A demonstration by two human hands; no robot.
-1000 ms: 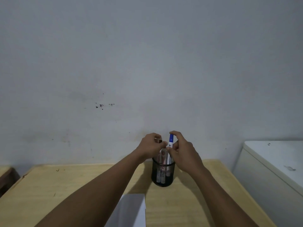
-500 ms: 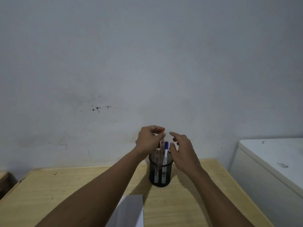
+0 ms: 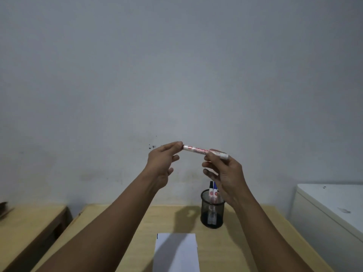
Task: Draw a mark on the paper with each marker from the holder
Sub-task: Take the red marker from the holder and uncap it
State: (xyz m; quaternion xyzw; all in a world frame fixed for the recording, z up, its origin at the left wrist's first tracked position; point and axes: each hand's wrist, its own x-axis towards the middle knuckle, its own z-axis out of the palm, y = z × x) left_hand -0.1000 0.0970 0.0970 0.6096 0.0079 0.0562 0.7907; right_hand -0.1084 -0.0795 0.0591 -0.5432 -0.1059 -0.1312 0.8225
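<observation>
A white marker with red print (image 3: 198, 150) lies level in the air between both hands, well above the desk. My left hand (image 3: 163, 163) pinches its left end, where the cap is hidden by the fingers. My right hand (image 3: 225, 173) grips the barrel near its right end. Below them stands a black mesh holder (image 3: 212, 213) with two markers in it, one black-capped (image 3: 211, 188) and one blue-capped (image 3: 215, 188). A white sheet of paper (image 3: 176, 252) lies on the wooden desk in front of the holder, with a small dark mark at its top left corner.
The wooden desk (image 3: 245, 242) meets a grey wall at the back. A second wooden table (image 3: 29, 222) stands to the left across a gap. A white cabinet (image 3: 330, 213) stands right of the desk.
The blue-capped marker went back into the holder. My left hand drew the red-printed marker out and both hands rose with it. The view tilted down, so more of the paper shows.
</observation>
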